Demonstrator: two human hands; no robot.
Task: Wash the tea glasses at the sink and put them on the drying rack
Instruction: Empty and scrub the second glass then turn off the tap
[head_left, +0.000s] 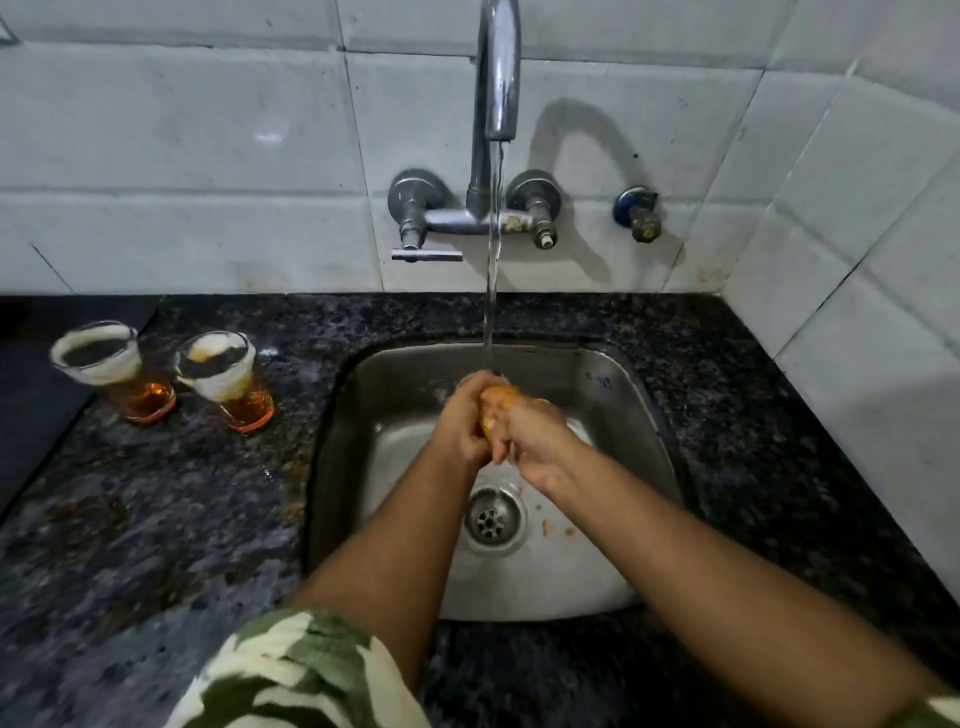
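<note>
both hands, left hand (464, 423) and right hand (530, 434), are clamped together round a small amber-stained tea glass (493, 402) under the running stream (492, 291) from the chrome wall tap (497, 67), over the middle of the steel sink (613, 415). wet glass could slip and crack against the basin (soap or not, i cannot tell). two dirty clear tea glasses (156, 369) wait near the speckled black counter's (156, 519) left back edge, with bare counter in front; no rack in sight.
</note>
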